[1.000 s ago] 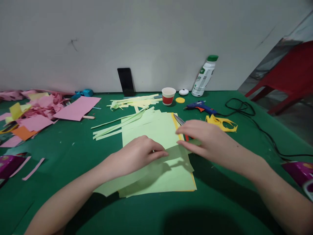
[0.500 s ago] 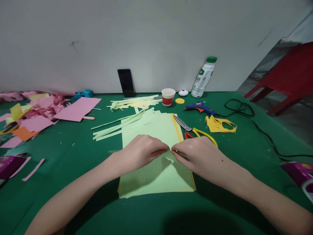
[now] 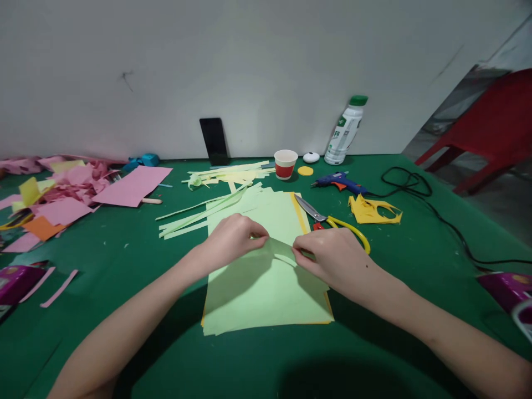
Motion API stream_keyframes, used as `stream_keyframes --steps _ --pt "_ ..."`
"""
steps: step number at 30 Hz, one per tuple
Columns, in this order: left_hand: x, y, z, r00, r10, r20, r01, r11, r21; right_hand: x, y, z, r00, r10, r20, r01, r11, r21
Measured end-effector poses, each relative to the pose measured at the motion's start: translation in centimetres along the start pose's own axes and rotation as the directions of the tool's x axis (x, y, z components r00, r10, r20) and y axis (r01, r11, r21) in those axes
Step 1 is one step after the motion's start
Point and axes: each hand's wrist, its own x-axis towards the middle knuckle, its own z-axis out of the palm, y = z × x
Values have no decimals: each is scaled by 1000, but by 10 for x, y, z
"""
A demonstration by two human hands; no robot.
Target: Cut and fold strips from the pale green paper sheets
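Note:
Between my two hands stretches a light green paper strip [image 3: 281, 247]. My left hand [image 3: 238, 237] pinches its left end, and my right hand [image 3: 328, 250] pinches the right end, both fingers closed. The strip is held just above a stack of light green paper sheets [image 3: 249, 302], with yellow-orange sheets showing at its edges. Beyond my right hand lie scissors [image 3: 311, 209] with red and yellow handles, partly covered by that hand. Loose green strips [image 3: 187, 221] fan out past the stack's upper left.
Along the wall stand a phone [image 3: 214, 141], a paper cup [image 3: 285, 165] and a leaning bottle [image 3: 346, 133]. A blue glue gun [image 3: 341, 182] with a black cord and a yellow paper scrap [image 3: 369, 210] lie right. Pink paper [image 3: 133, 185] and scraps fill the left.
My hands have moved apart, the left one going left and slightly up. More of the green strip now shows between them.

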Motion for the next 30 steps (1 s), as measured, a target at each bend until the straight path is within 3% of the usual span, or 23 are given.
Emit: stream_keyframes --steps 12,18,21,23,26,28,30 --pt "16 -62 -24 972 -214 -95 217 976 27 2 21 -16 991 121 58 -120 993 -22" --pt "13 -82 -36 940 -262 -220 268 963 -3 -5 42 -36 983 183 28 -186 970 154" --pt "14 -84 -39 938 -270 -220 255 962 -96 -4 50 -40 959 282 -18 -250 875 416" --pt "16 -76 -34 964 -229 -137 203 962 -183 1 50 -34 936 351 20 -291 740 606" --pt "18 -55 -22 997 -76 16 76 924 -374 9 44 -18 914 373 157 -343 509 789" --pt "18 -42 -13 998 16 56 22 789 -615 13 37 -7 916 345 204 -348 433 832" --pt "18 -33 -6 1000 -17 27 31 660 -751 15 30 -1 924 319 209 -337 426 839"
